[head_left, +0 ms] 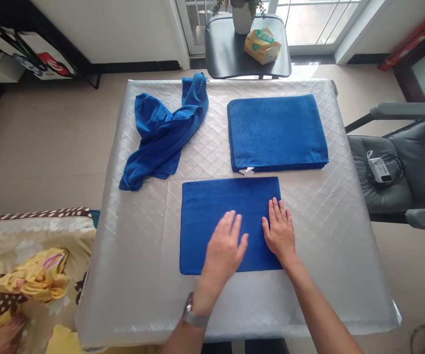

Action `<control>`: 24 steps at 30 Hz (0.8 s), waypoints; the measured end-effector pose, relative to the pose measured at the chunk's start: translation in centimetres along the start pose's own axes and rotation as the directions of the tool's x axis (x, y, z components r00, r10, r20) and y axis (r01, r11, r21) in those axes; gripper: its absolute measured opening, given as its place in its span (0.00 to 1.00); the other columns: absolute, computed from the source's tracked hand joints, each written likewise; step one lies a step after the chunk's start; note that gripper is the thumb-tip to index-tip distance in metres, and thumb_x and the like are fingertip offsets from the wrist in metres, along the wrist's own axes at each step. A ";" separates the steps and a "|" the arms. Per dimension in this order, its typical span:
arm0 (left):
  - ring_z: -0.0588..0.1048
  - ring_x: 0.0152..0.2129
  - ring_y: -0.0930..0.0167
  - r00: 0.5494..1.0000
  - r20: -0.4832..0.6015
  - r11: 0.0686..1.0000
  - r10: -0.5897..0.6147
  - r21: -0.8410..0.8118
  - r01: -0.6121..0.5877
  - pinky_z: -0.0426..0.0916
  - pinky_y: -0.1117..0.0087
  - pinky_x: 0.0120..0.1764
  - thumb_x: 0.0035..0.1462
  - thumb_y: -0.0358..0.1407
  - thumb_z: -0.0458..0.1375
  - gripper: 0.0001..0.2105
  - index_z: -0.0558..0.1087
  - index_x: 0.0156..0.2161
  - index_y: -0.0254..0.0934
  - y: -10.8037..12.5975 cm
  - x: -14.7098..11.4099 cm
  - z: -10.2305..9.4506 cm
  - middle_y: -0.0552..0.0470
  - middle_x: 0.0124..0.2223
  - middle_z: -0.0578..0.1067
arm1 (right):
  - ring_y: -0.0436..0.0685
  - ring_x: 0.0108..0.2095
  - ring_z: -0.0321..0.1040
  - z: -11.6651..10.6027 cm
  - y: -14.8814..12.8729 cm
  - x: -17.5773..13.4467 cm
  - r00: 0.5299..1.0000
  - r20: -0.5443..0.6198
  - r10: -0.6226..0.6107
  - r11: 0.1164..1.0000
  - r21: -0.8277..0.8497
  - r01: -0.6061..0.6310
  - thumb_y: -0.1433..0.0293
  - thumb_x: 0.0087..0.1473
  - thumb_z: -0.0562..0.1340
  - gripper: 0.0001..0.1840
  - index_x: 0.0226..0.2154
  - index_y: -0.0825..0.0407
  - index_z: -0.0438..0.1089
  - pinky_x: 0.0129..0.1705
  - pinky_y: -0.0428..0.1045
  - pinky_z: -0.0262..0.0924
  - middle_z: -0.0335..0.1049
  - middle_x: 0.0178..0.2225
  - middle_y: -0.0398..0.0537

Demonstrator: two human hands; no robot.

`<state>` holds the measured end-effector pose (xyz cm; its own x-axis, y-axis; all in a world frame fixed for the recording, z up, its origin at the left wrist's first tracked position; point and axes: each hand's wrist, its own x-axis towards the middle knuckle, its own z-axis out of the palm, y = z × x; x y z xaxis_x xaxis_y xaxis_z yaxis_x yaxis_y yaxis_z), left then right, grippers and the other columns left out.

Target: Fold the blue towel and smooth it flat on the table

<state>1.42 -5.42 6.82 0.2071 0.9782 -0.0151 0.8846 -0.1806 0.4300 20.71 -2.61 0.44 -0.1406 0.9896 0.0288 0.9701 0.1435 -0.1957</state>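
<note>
A blue towel (205, 211), spread into a flat rectangle, lies at the middle of the table in front of me. My left hand (226, 243) is over its middle with the fingers stretched out; whether it presses on the cloth I cannot tell. On the towel's right edge my right hand (279, 227) rests flat, fingers extended. Beyond it, at the back right, sits a neat stack of folded blue towels (276, 130) with a white tag at its near edge. A crumpled blue towel (168, 132) lies twisted at the back left.
The table has a silvery quilted cover (134, 275). Behind it stands a dark chair (227, 54) with a potted plant (242, 17) and a tissue pack (263, 45). A grey armchair (418, 162) holds a white adapter (379, 168). Another person's hand (8, 334) is at the lower left, near yellow cloth (37, 275).
</note>
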 end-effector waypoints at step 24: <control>0.50 0.68 0.63 0.997 -0.024 0.997 0.071 0.035 -0.070 0.50 0.57 0.67 0.67 0.49 0.45 0.33 0.47 0.70 0.31 3.8 2.8 7.2 0.44 0.71 0.53 | 0.62 0.71 0.34 0.0 0.2 -0.1 0.999 -0.014 -0.037 0.999 0.012 0.037 0.67 0.67 0.48 0.37 0.70 0.52 0.27 0.69 0.63 0.39 0.38 0.71 0.52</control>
<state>8.33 -4.09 1.94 0.2592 0.9651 0.0373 0.8821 -0.2523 0.3978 20.96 -2.70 0.44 -0.1733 0.9836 0.0502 0.9617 0.1800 -0.2065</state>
